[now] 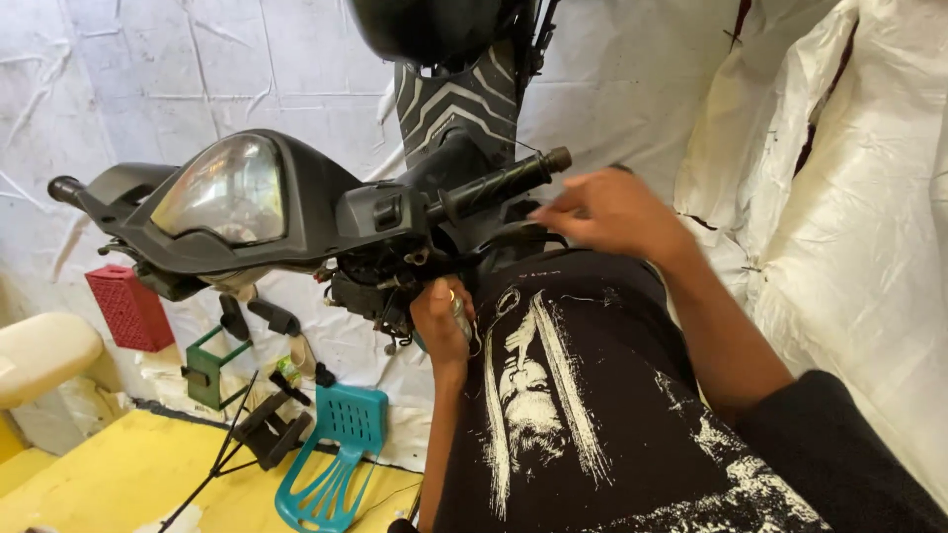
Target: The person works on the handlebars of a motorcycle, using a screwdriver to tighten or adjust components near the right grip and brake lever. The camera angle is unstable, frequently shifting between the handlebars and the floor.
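Up close, the left hand (pixel 441 321) is closed around a small silvery tool (pixel 460 318), mostly hidden, under the scooter handlebar (pixel 494 186). Blurred, the right hand (pixel 610 210) reaches past the grip; whether its fingers hold anything is unclear

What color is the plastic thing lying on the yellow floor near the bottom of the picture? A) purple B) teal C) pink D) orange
B: the slotted plastic piece on the yellow floor, below the scooter handlebar, is plainly teal.
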